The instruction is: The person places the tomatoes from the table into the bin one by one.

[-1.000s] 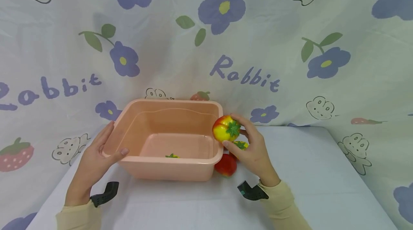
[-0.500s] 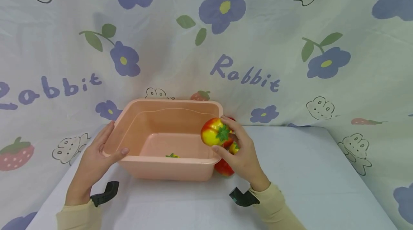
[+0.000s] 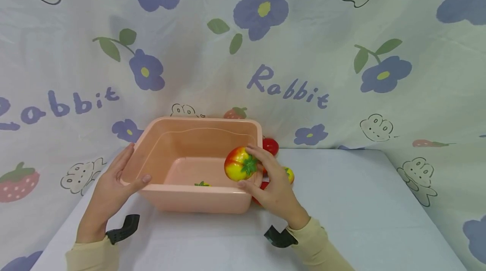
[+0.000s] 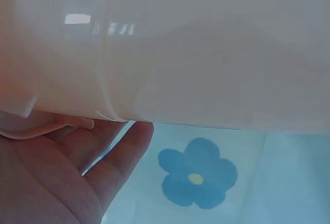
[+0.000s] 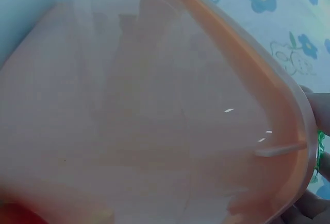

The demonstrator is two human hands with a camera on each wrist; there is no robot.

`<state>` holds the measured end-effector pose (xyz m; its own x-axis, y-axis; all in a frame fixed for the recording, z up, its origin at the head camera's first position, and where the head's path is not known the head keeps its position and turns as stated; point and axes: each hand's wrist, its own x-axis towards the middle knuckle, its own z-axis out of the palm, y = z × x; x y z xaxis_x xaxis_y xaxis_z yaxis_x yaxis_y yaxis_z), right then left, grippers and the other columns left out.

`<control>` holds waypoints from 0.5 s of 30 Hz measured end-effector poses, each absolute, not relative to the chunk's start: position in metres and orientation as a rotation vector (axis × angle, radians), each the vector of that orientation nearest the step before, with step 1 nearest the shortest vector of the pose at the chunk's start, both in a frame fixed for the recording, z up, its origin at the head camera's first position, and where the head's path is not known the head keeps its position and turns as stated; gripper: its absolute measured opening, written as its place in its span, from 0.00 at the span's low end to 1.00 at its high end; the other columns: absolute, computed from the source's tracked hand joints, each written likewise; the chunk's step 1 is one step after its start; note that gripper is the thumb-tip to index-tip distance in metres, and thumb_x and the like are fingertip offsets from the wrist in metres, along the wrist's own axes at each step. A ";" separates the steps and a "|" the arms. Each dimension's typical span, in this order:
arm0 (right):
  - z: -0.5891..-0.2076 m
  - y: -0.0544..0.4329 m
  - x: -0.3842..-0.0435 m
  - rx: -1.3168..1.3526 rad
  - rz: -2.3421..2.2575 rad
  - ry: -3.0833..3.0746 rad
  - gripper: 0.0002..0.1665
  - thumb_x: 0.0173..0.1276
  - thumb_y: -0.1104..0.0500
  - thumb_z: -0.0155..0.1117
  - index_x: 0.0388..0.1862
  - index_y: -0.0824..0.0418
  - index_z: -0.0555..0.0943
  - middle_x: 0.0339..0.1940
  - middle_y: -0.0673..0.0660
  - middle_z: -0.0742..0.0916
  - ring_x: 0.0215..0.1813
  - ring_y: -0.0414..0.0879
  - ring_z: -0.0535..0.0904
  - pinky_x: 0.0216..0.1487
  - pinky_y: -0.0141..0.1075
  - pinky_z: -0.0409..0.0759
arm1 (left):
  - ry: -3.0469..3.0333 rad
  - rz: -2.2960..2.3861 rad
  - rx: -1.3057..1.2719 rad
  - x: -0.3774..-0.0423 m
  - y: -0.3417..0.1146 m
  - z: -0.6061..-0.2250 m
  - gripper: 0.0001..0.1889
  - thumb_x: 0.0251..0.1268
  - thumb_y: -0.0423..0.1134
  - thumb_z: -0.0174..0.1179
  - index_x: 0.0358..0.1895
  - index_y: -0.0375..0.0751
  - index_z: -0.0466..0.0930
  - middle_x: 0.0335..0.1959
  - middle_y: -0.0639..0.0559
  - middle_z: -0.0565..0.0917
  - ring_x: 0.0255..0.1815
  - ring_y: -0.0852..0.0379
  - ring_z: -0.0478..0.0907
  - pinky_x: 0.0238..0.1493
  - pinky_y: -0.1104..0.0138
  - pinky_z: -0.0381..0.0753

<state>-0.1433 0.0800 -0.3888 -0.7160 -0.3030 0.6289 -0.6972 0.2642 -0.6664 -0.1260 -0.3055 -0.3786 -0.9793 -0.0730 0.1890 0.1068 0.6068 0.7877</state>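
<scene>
My left hand (image 3: 114, 186) grips the left end of a pink plastic basin (image 3: 197, 200), thumb on the front rim and fingers along the outer side. Part of that hand (image 4: 62, 177) shows beneath the basin wall (image 4: 196, 54) in the left wrist view. My right hand (image 3: 275, 188) holds a shiny red-and-yellow toy fruit (image 3: 236, 164) with a green leafy cap over the basin's right end. The basin wall (image 5: 139, 100) fills most of the right wrist view and hides most of this fruit. Inside the basin a green-and-yellow top (image 3: 202, 184) peeks above the front rim.
Right of the basin, partly behind my right hand, are a red round fruit (image 3: 271, 146), a yellow one (image 3: 290, 174) and a red one (image 3: 257, 200). A white cloth-covered table (image 3: 360, 203) lies underneath. A flower-printed curtain (image 3: 212, 72) stands behind.
My right hand has carried the red-and-yellow toy fruit leftward and slightly down, from the basin's right rim to over its inside. The left hand and basin have stayed put.
</scene>
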 end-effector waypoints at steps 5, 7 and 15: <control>-0.390 0.079 -0.143 0.925 1.443 -2.171 0.43 0.60 0.59 0.77 0.73 0.52 0.70 0.75 0.49 0.71 0.74 0.46 0.67 0.71 0.45 0.71 | -2.636 -1.311 -0.024 -0.126 -0.306 -0.379 0.52 0.64 0.47 0.69 0.83 0.58 0.42 0.83 0.43 0.45 0.78 0.27 0.47 0.65 0.25 0.52; -0.390 0.079 -0.143 0.930 1.447 -2.173 0.43 0.61 0.60 0.77 0.74 0.52 0.69 0.75 0.49 0.72 0.74 0.46 0.67 0.71 0.44 0.71 | -2.635 -1.317 -0.026 -0.126 -0.306 -0.380 0.51 0.64 0.47 0.69 0.82 0.59 0.42 0.83 0.44 0.44 0.78 0.27 0.47 0.65 0.25 0.52; -0.387 0.088 -0.147 0.897 1.387 -2.178 0.45 0.60 0.59 0.77 0.75 0.52 0.67 0.75 0.49 0.72 0.74 0.48 0.68 0.68 0.50 0.74 | -2.624 -1.331 -0.024 -0.126 -0.306 -0.380 0.51 0.64 0.46 0.69 0.82 0.59 0.42 0.83 0.44 0.44 0.77 0.26 0.49 0.65 0.25 0.53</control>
<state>-0.1467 0.0884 -0.3873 -0.7110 -0.3001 0.6359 -0.7032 0.2996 -0.6448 -0.1260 -0.3058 -0.3799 -0.9802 -0.0746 0.1836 0.1040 0.5948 0.7971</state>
